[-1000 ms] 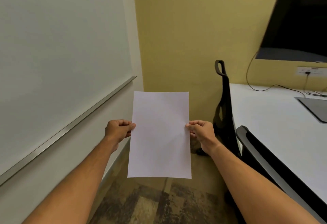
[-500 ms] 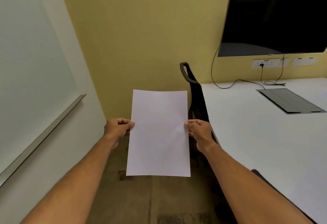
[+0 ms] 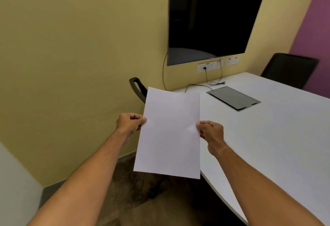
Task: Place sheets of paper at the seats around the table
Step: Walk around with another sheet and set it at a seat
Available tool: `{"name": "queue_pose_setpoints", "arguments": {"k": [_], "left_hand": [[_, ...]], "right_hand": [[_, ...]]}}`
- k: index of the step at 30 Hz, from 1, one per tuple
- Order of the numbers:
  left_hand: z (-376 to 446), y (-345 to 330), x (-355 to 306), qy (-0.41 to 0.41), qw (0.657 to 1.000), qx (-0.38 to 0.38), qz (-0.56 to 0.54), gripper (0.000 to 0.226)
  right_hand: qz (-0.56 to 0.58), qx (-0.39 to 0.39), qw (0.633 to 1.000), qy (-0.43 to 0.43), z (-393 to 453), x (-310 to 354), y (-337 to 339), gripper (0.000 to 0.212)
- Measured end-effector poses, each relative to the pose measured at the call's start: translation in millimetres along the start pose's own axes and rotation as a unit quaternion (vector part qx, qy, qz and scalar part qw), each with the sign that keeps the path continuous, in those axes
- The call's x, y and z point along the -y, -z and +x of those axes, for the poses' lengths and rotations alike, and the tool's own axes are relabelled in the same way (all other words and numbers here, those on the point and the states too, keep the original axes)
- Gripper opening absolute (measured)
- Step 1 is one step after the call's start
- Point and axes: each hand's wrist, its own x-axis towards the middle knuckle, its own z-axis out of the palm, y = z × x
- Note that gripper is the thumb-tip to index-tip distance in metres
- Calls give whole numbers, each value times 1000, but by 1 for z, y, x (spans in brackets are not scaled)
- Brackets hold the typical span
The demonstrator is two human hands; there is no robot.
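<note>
Two hands held one sheet of white paper up in the air, just left of the counter and overlapping its near left edge in the view. The left hand pinched the sheet's left edge about midway down, thumb on the front face and the other fingers curled behind it. The right hand pinched the right edge at about the same height in the same way, thumb in front, fingers folded behind. The sheet stood nearly upright, tilted a little to the left, blank on the side facing the camera, with a slight dimple near the right thumb. It did not touch the counter.

The counter was white and ran away to the right of the sheet. A grey hatch was set flush in its top, beyond the sheet and to the right. A black cable lay on the counter between the hatch and the yellow wall, running up to a socket strip. A dark screen hung on that wall above the sockets. One black chair showed just behind the sheet's top left corner, tucked at the counter's left side; most of it was hidden by the sheet. Another black chair stood at the counter's far side, against a purple wall. Brown patterned floor lay below the sheet.
</note>
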Motion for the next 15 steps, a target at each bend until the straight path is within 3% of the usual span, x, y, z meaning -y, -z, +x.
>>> {"name": "queue_pose_setpoints", "arguments": {"k": [8, 15], "left_hand": [[104, -79, -27, -18, 992, 124, 6, 9], [182, -151, -35, -22, 983, 181, 6, 12]], "right_hand": [[15, -121, 992, 23, 69, 15, 15, 10], [24, -167, 985, 36, 141, 16, 29, 11]]}}
